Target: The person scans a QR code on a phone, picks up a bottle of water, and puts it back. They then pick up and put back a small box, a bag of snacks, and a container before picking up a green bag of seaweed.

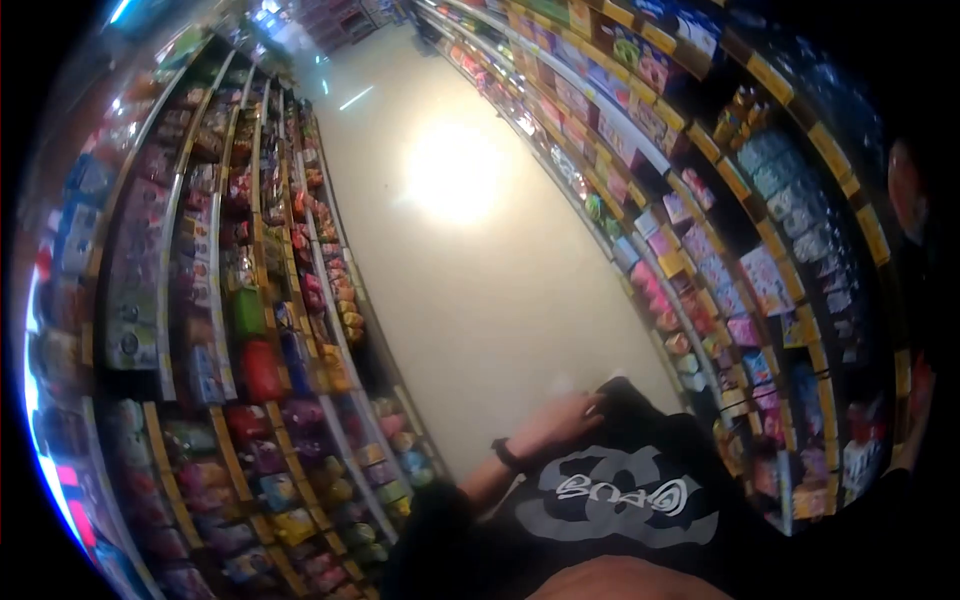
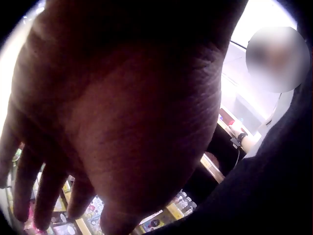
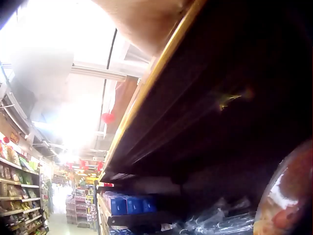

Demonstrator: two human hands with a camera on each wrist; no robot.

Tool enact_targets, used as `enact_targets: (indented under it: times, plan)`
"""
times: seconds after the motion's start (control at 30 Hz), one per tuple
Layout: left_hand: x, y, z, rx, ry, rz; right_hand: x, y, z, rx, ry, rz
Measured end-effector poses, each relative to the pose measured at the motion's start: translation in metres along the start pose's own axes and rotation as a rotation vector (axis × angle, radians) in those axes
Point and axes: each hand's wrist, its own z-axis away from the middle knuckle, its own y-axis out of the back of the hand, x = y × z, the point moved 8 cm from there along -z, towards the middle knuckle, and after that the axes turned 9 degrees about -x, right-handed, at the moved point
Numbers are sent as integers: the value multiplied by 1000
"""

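Observation:
My left hand (image 1: 555, 425), with a black band at the wrist, is in front of my dark printed shirt (image 1: 620, 500). In the left wrist view its palm and loosely extended fingers hold nothing. My right hand (image 1: 922, 395) is at the far right of the head view, dim and partly lost in the dark, beside the right-hand shelving. The right wrist view shows blurred skin of this hand (image 3: 146, 19) right at a shelf's yellow edge (image 3: 164, 58); its fingers are hidden, and I cannot tell whether it holds anything. A shiny clear-wrapped packet (image 3: 288, 196) shows below.
Packed shelving (image 1: 230, 300) lines the aisle's left side, and more shelving (image 1: 700, 260) lines the right. Between them runs a pale, glossy floor (image 1: 480, 280). Blue boxes (image 3: 129, 204) and clear plastic wrapping (image 3: 220, 220) occupy a shelf in the right wrist view.

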Motion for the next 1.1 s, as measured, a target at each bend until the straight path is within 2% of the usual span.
enact_targets:
  times: [0.1,0.2,0.3,0.47,0.7,0.8,1.1]
  plan:
    - [-1,1,-7,-40,-46,6,-3,5,24,-8,-16,-16]
    - [-5,-1,-13,-170,3,16,-5,5,40,-16,-14,-27]
    - [-21,-14,-22,-160,-72,-16,-9,0,52,-33,-6,-42]
    - [-10,5,-37,-273,-10,-98,-5,-12,81,-68,-20,-77]
    - [-13,28,-46,-47,-48,-179,3,-10,115,-72,-12,-144]
    - [-5,22,-42,-22,-23,-174,5,-12,128,-77,-7,-172]
    - [67,-36,-13,-134,39,-205,0,-20,146,-44,107,-347]
